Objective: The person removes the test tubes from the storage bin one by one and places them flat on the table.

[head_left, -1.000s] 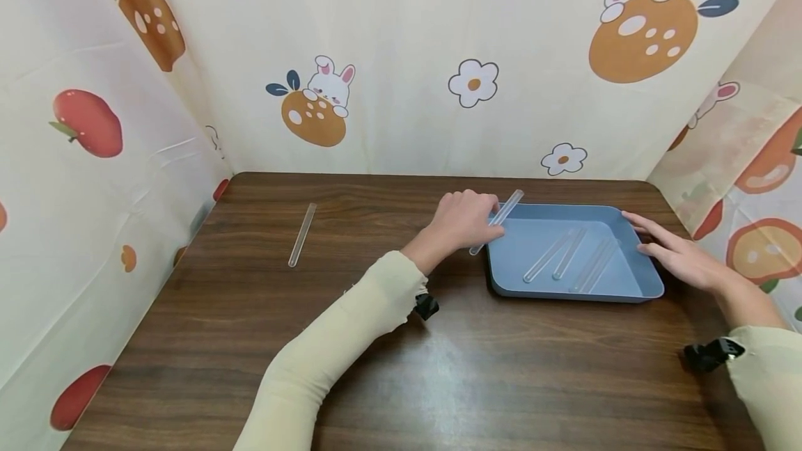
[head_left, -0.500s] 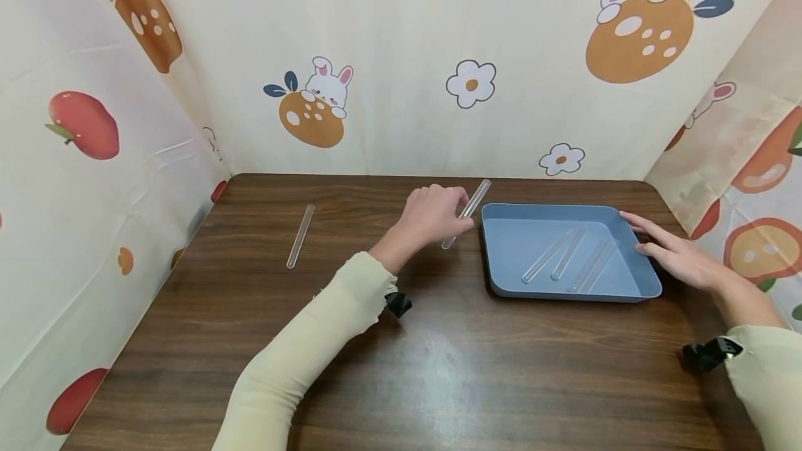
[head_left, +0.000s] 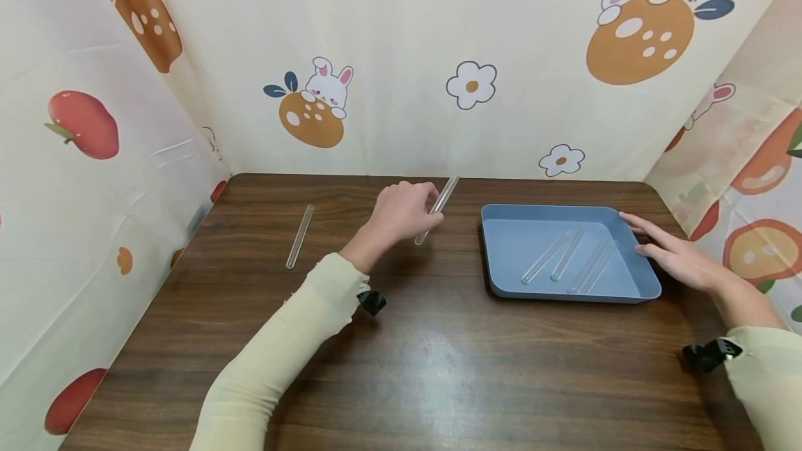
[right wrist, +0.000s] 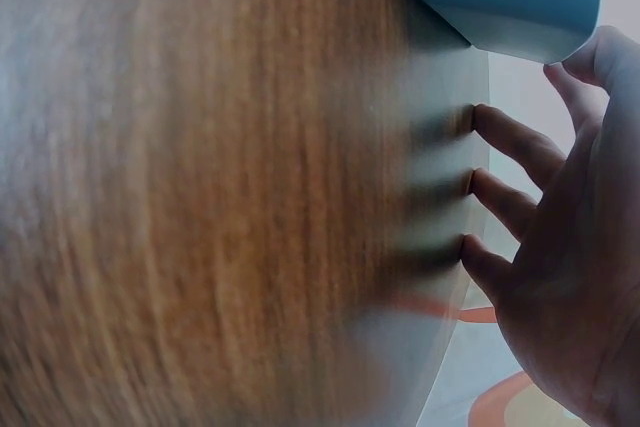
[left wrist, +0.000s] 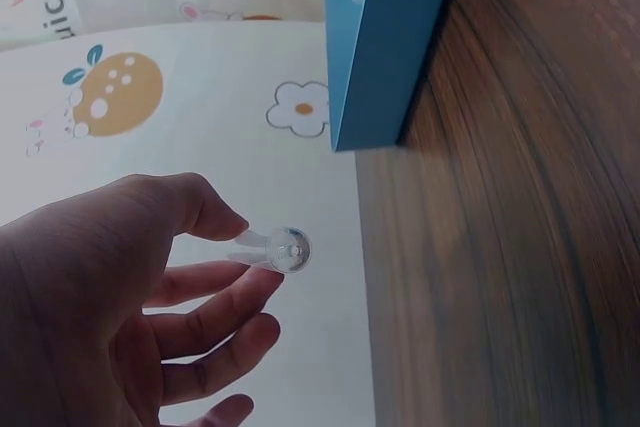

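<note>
My left hand pinches a clear test tube between thumb and fingers, left of the blue tray. In the left wrist view the tube's rounded end points toward the camera, held above the table. My right hand rests at the tray's right side, with thumb and forefinger touching its wall; in the right wrist view the other fingers reach down to the tabletop. Several clear test tubes lie slanted inside the tray. Another test tube lies alone on the table, left of my left hand.
The brown wood-grain table ends at the back against a cream curtain printed with rabbits and fruit. More printed cloth hangs along the left side, and again on the right.
My left hand has moved left from the tray's left edge, carrying the test tube with it. My right hand, the tray and the lying tubes have stayed put.
</note>
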`<state>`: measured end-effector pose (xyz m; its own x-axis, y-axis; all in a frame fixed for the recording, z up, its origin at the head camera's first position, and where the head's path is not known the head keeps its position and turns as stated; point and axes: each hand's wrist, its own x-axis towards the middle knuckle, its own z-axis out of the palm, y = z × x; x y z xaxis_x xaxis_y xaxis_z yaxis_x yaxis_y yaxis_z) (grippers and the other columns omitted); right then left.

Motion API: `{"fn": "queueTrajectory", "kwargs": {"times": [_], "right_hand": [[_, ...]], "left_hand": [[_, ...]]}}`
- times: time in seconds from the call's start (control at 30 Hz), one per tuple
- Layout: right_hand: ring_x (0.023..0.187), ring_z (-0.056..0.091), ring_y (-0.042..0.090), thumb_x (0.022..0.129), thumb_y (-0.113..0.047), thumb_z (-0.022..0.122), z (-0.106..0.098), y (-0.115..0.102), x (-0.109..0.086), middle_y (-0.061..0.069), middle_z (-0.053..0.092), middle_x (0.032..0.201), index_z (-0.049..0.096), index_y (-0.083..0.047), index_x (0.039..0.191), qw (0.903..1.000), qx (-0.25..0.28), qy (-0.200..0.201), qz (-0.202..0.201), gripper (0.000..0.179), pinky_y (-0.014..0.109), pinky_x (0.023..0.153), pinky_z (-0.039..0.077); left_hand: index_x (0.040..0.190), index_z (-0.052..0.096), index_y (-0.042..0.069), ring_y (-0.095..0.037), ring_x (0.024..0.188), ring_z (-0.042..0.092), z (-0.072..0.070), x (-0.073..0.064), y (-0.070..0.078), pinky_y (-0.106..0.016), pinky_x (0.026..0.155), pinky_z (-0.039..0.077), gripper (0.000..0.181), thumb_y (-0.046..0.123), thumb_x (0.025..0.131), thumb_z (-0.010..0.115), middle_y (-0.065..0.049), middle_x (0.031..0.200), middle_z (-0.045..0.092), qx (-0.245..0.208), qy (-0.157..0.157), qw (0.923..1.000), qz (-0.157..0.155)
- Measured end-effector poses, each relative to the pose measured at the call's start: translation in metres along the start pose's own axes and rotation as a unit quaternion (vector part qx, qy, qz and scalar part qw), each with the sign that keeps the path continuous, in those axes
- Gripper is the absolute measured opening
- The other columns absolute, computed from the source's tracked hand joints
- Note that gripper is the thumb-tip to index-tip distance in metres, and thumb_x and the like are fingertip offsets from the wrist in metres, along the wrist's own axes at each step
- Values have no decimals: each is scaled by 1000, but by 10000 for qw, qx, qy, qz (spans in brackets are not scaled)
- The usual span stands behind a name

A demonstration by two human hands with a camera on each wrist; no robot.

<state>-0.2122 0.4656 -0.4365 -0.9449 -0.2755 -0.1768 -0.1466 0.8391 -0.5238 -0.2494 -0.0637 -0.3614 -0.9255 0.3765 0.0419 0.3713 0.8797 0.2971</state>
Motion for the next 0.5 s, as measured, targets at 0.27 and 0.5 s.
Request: {"fn": "queueTrajectory", "kwargs": {"times": [0.27,0.5], "right_hand": [[151,36,69,122,-33,42,0,1,0,46,32,171,8,-20,183,10000,10,14,32,71,85,110,31],[151,35,70,121,-35,42,0,2,1,45,32,171,7,-20,183,10000,-35,-26,57,72,86,110,31]], "left_hand": [[132,78,15,-17,70,56,-8,-9,-19,-28,61,38,35,34,103,74,0,89,78,-33,79,9997,-217],[133,78,15,-19,72,63,-10,-20,-38,-29,63,41,35,31,102,72,0,85,77,34,162,9989,-442]]}}
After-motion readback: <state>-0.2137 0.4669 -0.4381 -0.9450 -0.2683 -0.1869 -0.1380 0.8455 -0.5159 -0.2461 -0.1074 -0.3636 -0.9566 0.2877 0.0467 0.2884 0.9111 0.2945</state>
